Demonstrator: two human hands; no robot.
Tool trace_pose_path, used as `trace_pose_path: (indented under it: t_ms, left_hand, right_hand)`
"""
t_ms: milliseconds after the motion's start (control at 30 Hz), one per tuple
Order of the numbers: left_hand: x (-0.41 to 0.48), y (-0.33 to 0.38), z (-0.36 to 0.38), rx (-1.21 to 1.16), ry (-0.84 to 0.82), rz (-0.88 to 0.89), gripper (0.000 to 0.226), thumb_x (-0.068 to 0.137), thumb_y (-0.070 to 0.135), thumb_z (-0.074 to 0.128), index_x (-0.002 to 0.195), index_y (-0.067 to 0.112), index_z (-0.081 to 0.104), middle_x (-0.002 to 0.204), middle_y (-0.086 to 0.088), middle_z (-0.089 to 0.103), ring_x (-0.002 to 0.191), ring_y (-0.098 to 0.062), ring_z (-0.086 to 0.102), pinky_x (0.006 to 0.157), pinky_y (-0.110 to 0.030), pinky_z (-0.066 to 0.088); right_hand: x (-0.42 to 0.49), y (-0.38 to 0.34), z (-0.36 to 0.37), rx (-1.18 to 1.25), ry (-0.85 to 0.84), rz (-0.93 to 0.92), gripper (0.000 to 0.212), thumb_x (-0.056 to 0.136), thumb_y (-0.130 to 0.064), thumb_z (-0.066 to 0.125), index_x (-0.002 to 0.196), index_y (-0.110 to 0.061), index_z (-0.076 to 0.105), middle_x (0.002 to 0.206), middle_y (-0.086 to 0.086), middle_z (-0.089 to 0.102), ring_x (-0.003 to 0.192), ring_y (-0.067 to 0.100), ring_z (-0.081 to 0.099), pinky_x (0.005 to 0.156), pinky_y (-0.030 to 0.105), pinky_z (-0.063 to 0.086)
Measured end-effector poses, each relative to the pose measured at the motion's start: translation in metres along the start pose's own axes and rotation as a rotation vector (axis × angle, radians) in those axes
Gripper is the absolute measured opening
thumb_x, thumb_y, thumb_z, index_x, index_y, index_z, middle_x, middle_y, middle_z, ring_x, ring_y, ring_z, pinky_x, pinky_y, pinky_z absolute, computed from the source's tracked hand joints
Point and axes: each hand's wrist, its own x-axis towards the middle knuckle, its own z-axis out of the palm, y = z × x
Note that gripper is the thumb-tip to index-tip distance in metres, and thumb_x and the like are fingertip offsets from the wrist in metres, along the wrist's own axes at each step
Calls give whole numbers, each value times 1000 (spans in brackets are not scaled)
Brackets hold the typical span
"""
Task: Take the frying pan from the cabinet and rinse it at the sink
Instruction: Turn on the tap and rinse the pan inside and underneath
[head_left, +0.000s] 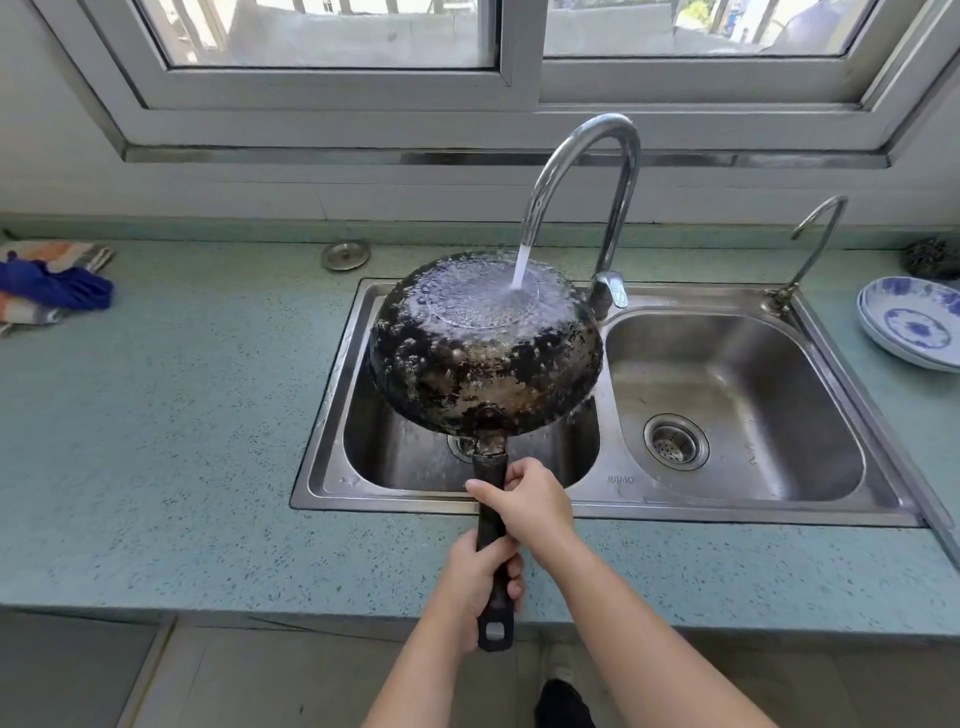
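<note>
The frying pan (483, 358) is turned bottom up over the left basin of the steel double sink (727, 512). Its underside is black and blotched with worn patches. Water streams from the tall curved faucet (587, 171) onto the pan's base and spreads in bubbles. My right hand (530, 501) grips the black handle close to the pan. My left hand (478, 582) grips the same handle lower down, near its end with the hanging hole.
A small second tap (810, 249) stands behind the right basin, whose drain strainer (676, 442) is bare. Blue-patterned plates (914, 322) sit at the right of the green counter, cloths (52, 283) at the left, a metal plug (345, 255) behind the sink.
</note>
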Motion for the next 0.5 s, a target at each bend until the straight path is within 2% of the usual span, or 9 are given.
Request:
trace_pose_path:
  t_ms: [367,500]
  left_hand:
    - [-2,-1,-2,-27,3,-18,13,89,4,51,79,8,43,44,1,48,32,-11,41,34,-19,37]
    - [-1,-2,-4,-29,10,-24,15,89,4,51,77,9,44,44,1,49,32,-11,42,34,-19,36]
  right_hand:
    - [-1,-2,2,-13,-3,-9,43,69,-54,68,87,-21,48,73,-13,51,79,15,55,67,28,38]
    - [-3,-3,3,-8,2,-15,42,71,-51,68,88,-20,47,79,-9,54,79,15,54,68,28,38]
